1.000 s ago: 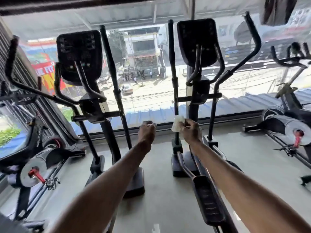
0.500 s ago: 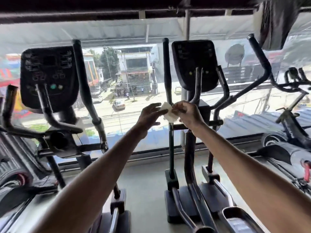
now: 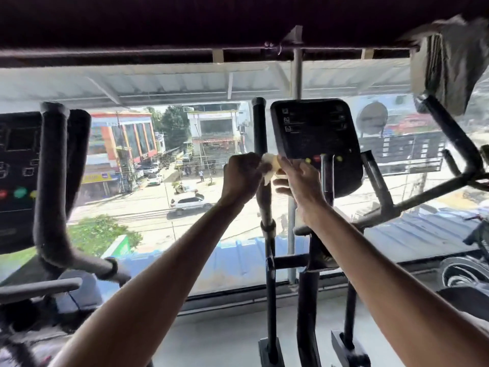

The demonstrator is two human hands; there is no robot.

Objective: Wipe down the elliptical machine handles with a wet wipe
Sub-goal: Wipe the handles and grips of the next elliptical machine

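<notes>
Fingers (image 3: 285, 162) of the right hand (image 3: 300, 181) pinch one edge of the wet wipe (image 3: 270, 165). The curled fingers of the left hand (image 3: 242, 180) pinch its other edge. The small white wipe is bunched between the two hands, just right of the frame's centre. One digit of the right hand juts leftward below the wipe.

Both bare forearms reach up from the bottom of the frame, the left from lower left and the right from lower right.

Directly behind the wipe stands the upright black handle (image 3: 260, 133) of the elliptical machine, its capped top in the upper centre and its shaft running down to the bottom of the frame. The wipe is level with the handle's upper half. Whether it touches the handle cannot be told, since the hands cover that spot.

Just right of the hands hangs the machine's dark console (image 3: 316, 139), with red and yellowish buttons along its lower part. The machine's angled handle (image 3: 449, 133) slants across the upper right.

At the left of the frame, a neighbouring machine shows a thick grey padded handle (image 3: 50, 181) and part of its own console (image 3: 16, 165).

Behind everything a wide window (image 3: 132, 207) looks onto a sunlit street with a white car (image 3: 189, 203). A pale floor (image 3: 225, 335) lies along the bottom centre.
</notes>
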